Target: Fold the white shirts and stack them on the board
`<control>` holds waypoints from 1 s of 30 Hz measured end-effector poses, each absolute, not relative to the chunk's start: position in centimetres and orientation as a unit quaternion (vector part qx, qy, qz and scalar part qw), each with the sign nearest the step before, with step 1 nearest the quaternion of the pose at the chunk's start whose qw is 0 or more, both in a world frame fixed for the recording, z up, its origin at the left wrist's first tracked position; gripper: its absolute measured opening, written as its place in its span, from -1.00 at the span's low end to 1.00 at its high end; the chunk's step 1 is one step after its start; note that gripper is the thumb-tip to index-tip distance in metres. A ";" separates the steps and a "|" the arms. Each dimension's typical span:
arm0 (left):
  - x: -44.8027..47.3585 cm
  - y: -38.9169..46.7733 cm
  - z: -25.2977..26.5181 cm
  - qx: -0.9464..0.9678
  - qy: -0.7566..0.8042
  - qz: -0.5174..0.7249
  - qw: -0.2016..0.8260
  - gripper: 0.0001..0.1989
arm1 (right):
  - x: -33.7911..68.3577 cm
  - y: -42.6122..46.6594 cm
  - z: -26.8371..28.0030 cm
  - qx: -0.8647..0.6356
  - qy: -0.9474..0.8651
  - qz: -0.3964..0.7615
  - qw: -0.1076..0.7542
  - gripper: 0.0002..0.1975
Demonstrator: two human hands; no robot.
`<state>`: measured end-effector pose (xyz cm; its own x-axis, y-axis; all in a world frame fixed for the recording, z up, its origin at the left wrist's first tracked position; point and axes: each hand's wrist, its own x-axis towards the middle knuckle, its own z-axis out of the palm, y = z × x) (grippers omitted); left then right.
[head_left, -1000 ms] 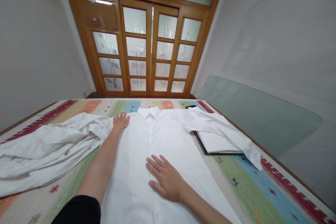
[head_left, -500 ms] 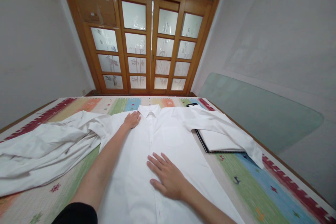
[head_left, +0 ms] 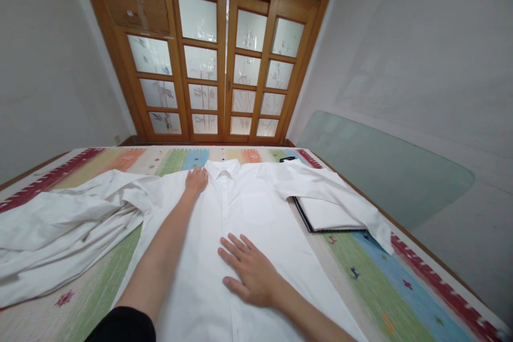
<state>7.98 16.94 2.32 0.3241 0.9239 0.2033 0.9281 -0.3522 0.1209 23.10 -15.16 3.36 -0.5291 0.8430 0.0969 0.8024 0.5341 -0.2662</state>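
Our left hand (head_left: 196, 180) has neared the collar (head_left: 222, 169), mid-frame. Our right hand (head_left: 253, 273) touches the shirt (head_left: 260, 208); both have fingers parted.

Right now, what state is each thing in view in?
White shirt: spread, front up
Left hand: open, beside the collar
Right hand: open, on the shirt
White cloth at left: rumpled
Black-edged item: partly under a sleeve
Wooden doors: shut or nearly
Patterned cover: spread
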 end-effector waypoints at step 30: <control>4.9 -1.5 1.0 -0.784 -0.612 -0.100 -0.015 -0.37 | 22.6 -14.8 1.6 -0.557 -0.822 0.038 0.112 -0.34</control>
<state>4.89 -1.48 1.03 0.2300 0.9634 0.1380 0.9574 -0.2494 0.1453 22.63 -14.84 1.55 -0.3546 0.9241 0.1424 0.9073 0.3769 -0.1865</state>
